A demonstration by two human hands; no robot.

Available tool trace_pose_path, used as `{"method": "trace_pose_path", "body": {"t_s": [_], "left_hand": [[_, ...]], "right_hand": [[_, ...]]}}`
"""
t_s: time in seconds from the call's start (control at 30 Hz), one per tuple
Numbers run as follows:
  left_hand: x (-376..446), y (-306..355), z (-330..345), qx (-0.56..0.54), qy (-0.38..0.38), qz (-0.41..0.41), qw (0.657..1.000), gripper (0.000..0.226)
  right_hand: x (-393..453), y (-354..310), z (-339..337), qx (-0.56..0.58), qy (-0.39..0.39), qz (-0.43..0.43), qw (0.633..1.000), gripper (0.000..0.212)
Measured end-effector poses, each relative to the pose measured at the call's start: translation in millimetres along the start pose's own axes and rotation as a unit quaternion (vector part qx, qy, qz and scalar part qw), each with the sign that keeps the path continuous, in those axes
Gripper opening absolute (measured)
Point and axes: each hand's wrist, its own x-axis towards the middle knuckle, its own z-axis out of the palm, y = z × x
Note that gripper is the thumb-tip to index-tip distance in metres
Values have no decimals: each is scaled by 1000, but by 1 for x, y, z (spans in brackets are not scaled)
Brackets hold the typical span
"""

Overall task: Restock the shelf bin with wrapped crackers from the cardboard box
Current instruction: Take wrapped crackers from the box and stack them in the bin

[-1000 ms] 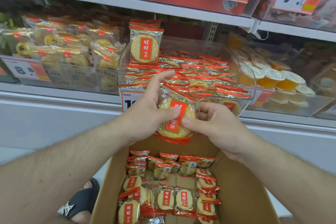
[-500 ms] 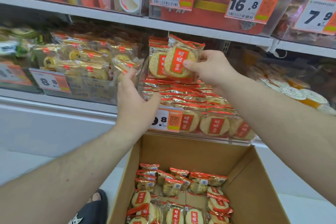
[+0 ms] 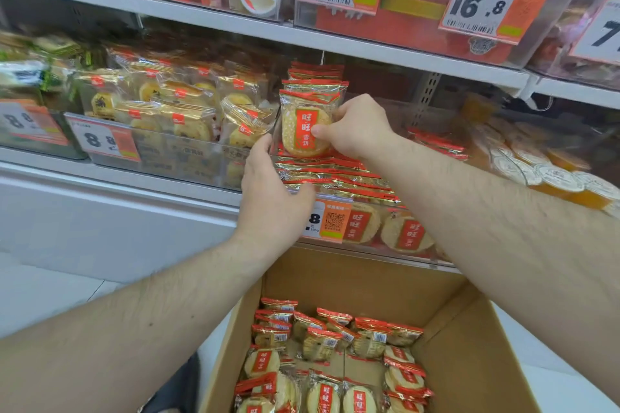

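My right hand (image 3: 357, 127) pinches a wrapped cracker (image 3: 303, 131), round with a red label, upright against the standing row at the back left of the clear shelf bin (image 3: 416, 255). My left hand (image 3: 271, 191) grips the bin's front left corner, thumb on the front rim. Flat red-and-gold packs fill the bin below. The cardboard box (image 3: 469, 362) sits under my arms, with several more wrapped crackers (image 3: 330, 362) in its bottom.
A neighbouring bin of yellow pastries (image 3: 174, 111) stands to the left, a bin of orange jelly cups (image 3: 550, 174) to the right. An upper shelf (image 3: 235, 23) with price tags overhangs the bin. A dark shoe (image 3: 181, 386) shows beside the box.
My right hand has carried the cracker from in front of the bin down and left into the standing row. My left hand left the cracker and took the bin's corner.
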Motion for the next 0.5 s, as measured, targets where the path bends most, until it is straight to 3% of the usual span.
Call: {"method": "trace_pose_path", "body": {"t_s": [0.3, 0.5], "left_hand": [[0, 2, 0, 12, 6, -14, 1000, 77], [-4, 10, -1, 112, 49, 35, 992, 69]], "right_hand": [[-11, 0, 6, 23, -12, 35, 999, 29], [-15, 5, 1, 84, -26, 46, 995, 33]]}}
